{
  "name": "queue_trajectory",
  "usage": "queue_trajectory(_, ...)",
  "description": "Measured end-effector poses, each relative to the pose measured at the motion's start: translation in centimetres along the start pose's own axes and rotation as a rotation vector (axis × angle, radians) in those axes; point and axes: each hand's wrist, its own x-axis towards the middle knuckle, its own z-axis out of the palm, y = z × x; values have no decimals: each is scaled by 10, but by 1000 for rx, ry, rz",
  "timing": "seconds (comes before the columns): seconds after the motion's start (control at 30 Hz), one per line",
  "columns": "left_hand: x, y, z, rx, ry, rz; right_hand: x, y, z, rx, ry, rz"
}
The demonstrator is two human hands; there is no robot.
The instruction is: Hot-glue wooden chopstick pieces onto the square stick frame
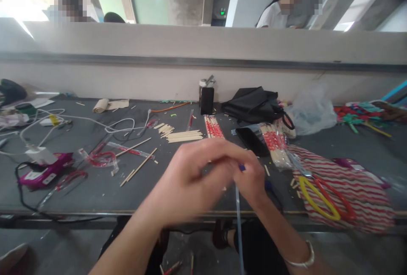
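My left hand [193,177] is blurred, its index finger and thumb curled together at the fingertips of my right hand. Whatever it pinches is hidden. My right hand [252,179] is closed around a long, clear bluish strip [239,224], which hangs down past the table's front edge. A small dark-blue bit [242,168] shows between the two hands. Behind them lie loose pale wooden sticks [184,136] and a red-and-white pack of sticks [213,127].
Yellow-and-red-handled scissors [318,198] lie on a striped cloth [365,194] at right. A black phone [252,141], another stick pack [275,145] and a black bag [254,104] are behind. A purple power strip [47,171] with cables is at left. People are beyond the partition.
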Motion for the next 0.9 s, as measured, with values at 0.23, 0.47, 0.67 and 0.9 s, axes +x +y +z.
queue_trajectory(0.23,46,-63,77,96,-415,41,1,12,-3,-22,-3,57)
queue_trajectory(0.47,36,-72,101,210,-525,78,-2,14,-6,-126,-234,18)
queue_trajectory(0.67,35,-68,107,272,-540,102,-9,0,-8,-290,-347,-3)
queue_trajectory(0.9,34,-64,109,261,-523,92,-15,-9,-1,-343,-369,-49)
